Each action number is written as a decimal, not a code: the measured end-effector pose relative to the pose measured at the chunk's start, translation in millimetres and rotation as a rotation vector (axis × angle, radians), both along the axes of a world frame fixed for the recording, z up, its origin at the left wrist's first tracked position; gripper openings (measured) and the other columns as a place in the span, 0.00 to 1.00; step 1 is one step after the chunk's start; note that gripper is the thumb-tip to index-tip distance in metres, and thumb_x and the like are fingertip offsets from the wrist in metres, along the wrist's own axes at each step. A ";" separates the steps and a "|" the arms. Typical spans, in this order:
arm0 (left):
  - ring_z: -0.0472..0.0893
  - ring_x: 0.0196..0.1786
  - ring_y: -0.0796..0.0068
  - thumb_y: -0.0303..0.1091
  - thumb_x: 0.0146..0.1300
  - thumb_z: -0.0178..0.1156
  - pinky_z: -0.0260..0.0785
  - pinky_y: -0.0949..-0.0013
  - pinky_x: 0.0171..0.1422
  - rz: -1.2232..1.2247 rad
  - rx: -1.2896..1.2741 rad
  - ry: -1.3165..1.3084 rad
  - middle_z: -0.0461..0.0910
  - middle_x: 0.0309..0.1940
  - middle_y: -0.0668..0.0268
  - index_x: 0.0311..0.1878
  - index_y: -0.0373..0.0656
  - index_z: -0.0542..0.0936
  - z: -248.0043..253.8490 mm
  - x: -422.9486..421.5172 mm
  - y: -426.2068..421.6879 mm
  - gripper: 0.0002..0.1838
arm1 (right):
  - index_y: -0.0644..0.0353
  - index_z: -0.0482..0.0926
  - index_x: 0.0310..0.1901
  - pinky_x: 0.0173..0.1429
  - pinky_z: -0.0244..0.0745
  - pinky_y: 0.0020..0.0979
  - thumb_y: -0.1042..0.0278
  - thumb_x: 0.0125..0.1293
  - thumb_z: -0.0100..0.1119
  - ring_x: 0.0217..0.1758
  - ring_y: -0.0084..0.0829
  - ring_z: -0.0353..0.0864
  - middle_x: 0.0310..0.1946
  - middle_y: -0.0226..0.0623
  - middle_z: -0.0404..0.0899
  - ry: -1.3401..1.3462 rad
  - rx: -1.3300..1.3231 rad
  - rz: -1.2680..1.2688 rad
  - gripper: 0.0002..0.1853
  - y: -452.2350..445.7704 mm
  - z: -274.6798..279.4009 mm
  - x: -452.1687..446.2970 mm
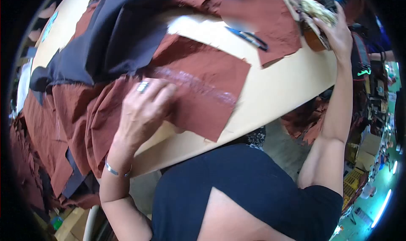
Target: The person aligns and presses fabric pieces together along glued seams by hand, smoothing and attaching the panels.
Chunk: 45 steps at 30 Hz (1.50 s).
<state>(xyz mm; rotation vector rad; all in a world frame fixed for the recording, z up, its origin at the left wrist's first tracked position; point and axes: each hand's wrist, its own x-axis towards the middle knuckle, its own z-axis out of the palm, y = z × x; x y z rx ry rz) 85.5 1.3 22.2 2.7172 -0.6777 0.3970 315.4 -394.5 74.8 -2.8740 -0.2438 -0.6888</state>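
My left hand (148, 103), with a ring and a bracelet, is closed at the edge of a reddish-brown fabric piece (207, 76). Its fingertips are slightly blurred and partly hidden. A shiny whitish streak (186, 81) runs across that piece. At the far right, my right hand (336, 34) is wrapped round a pale, crusted lump (318, 12) whose kind I cannot make out. Just under it is a brown container (314, 39). Dark-handled scissors (249, 38) with a blue part lie between the fabric pieces.
Dark navy fabric (122, 34) is heaped on the left over more reddish-brown cloth (80, 122), which hangs off the pale table (275, 89). Another reddish-brown piece (279, 29) lies at the back. Below the right side is more cloth (306, 120); a yellow crate (351, 182) stands beyond.
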 end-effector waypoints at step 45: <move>0.73 0.43 0.58 0.28 0.51 0.63 0.65 0.59 0.49 -0.248 -0.025 0.425 0.74 0.34 0.60 0.34 0.41 0.74 -10.1 62.5 -19.8 0.09 | 0.53 0.61 0.65 0.44 0.72 0.38 0.74 0.56 0.56 0.39 0.39 0.80 0.42 0.40 0.80 0.021 0.284 0.909 0.33 195.2 -109.1 -104.8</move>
